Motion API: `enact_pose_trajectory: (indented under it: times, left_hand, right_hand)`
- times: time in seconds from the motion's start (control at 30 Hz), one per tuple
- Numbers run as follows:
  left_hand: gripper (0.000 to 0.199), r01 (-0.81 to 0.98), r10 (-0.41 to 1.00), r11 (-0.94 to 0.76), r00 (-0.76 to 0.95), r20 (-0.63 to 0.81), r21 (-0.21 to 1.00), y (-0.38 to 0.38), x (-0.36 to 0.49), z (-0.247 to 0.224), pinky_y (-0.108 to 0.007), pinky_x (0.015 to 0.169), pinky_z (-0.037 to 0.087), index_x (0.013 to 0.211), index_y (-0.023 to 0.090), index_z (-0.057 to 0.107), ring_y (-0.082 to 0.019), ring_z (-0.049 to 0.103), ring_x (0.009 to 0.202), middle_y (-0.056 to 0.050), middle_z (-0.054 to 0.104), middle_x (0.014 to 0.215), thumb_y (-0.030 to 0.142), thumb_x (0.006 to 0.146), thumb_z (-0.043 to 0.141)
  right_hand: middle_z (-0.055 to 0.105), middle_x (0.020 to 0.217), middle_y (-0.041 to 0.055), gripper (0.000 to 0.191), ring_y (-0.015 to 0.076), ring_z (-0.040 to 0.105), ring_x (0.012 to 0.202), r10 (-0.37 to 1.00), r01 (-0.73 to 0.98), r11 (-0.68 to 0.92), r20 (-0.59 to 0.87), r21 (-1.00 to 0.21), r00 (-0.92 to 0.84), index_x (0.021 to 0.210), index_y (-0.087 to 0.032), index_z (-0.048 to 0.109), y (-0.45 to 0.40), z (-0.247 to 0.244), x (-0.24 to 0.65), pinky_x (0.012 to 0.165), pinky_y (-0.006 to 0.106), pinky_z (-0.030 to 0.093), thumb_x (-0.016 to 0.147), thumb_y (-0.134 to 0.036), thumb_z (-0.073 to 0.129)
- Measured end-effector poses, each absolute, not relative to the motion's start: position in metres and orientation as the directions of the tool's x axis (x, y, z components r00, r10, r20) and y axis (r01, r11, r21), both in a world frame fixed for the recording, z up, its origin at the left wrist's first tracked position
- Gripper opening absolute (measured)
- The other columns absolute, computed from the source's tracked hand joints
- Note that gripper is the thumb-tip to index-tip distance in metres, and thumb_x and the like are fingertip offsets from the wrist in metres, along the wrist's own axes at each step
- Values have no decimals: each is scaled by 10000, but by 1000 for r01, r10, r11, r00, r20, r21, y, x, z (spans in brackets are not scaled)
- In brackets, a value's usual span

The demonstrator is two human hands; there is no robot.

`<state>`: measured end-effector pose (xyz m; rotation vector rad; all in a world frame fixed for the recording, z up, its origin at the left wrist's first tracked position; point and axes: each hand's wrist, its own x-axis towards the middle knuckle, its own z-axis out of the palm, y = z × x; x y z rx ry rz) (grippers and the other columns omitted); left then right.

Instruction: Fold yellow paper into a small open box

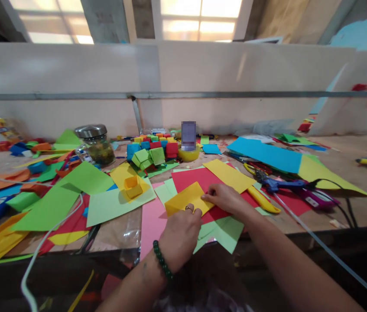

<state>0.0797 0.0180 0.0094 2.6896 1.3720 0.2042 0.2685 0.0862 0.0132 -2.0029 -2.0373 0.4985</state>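
A folded sheet of yellow paper (183, 199) lies under both hands, over red and pale green sheets. My left hand (183, 234), with a ring and a green bead bracelet, is closed with its fingertips on the near edge of the yellow paper. My right hand (224, 197) pinches the paper's right side between thumb and fingers. Beneath them, a red sheet (193, 177) and a pink sheet (151, 229) show in part. To the left, a small yellow paper box (133, 187) stands on a pale green sheet (105, 207).
Several coloured paper cubes (152, 151) are heaped behind the hands, near a lidded glass jar (95, 145). At right lie blue sheets (264, 154), a yellow-handled cutter (264, 200) and a glue gun (316, 197). White cables (53, 229) cross the table's front edge.
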Motion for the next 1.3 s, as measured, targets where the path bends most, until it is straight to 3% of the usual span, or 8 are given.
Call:
enact_pose_trajectory:
  times: [0.1, 0.23, 0.3, 0.43, 0.6, 0.73, 0.9, 1.3]
  left_hand:
    - [294, 803, 812, -582, 583, 37, 130, 23, 80, 4, -298, 606, 509, 1066, 173, 515, -193, 642, 725, -78, 589, 998, 14, 865, 371]
    - [398, 777, 789, -614, 611, 72, 140, 24, 76, 0, -291, 632, 508, 1213, 206, 463, -187, 638, 743, -72, 581, 1017, 31, 867, 373]
    - [372, 761, 777, -629, 623, 89, 158, 23, 75, 0, -314, 678, 517, 1272, 195, 433, -200, 636, 788, -88, 584, 1045, 107, 920, 351]
    - [299, 743, 777, -627, 619, 116, 236, 19, 76, 2, -358, 782, 519, 1224, 176, 470, -216, 620, 876, -97, 593, 1071, 226, 960, 338]
    - [288, 752, 815, -567, 572, 94, 337, 15, 73, 8, -377, 820, 516, 1148, 175, 509, -238, 592, 949, -101, 591, 1076, 300, 891, 476]
    - [438, 720, 794, -579, 604, 64, 384, 10, 69, 8, -397, 868, 503, 1289, 196, 465, -251, 576, 1005, -105, 587, 1141, 375, 890, 496]
    - [671, 720, 764, -624, 644, 44, 304, 2, 63, 1, -440, 914, 478, 1375, 144, 435, -312, 550, 1063, -158, 578, 1217, 547, 849, 540]
    - [799, 728, 748, -659, 662, 56, 188, -2, 64, -2, -448, 867, 489, 1407, 115, 415, -325, 550, 1033, -164, 601, 1183, 605, 803, 598]
  right_hand:
    - [679, 718, 7, 224, 151, 597, 662, 995, 869, 68, -34, -489, -97, 843, -177, 685, 85, 9, 281, 567, 236, 397, 810, -393, 635]
    - [708, 925, 51, 223, 168, 634, 833, 961, 807, 271, 196, -524, -196, 1012, -177, 695, 62, 7, 291, 727, 265, 486, 884, -249, 528]
    - [708, 1012, 77, 278, 187, 623, 934, 859, 777, 494, 361, -391, -364, 1022, -194, 712, 46, 8, 289, 803, 300, 500, 894, -147, 469]
    - [712, 1025, 116, 344, 246, 589, 976, 660, 712, 702, 411, -37, -629, 1084, -149, 687, 23, 7, 275, 799, 379, 524, 886, -54, 421]
    - [701, 976, 123, 200, 244, 593, 968, 594, 645, 762, 337, 55, -730, 989, -127, 679, 24, 0, 268, 855, 403, 514, 907, -116, 496]
    - [697, 987, 128, 194, 274, 582, 1040, 600, 640, 767, 302, 49, -741, 1015, -105, 679, 24, -3, 267, 912, 431, 493, 900, -156, 532]
    - [704, 1034, 147, 267, 272, 596, 1008, 614, 660, 750, 319, 52, -722, 1044, -102, 691, 22, -1, 273, 868, 432, 514, 878, -96, 482]
    - [715, 1117, 118, 388, 267, 598, 1006, 771, 816, 574, 295, 59, -564, 1097, -130, 701, 21, -6, 294, 844, 417, 531, 805, -10, 476]
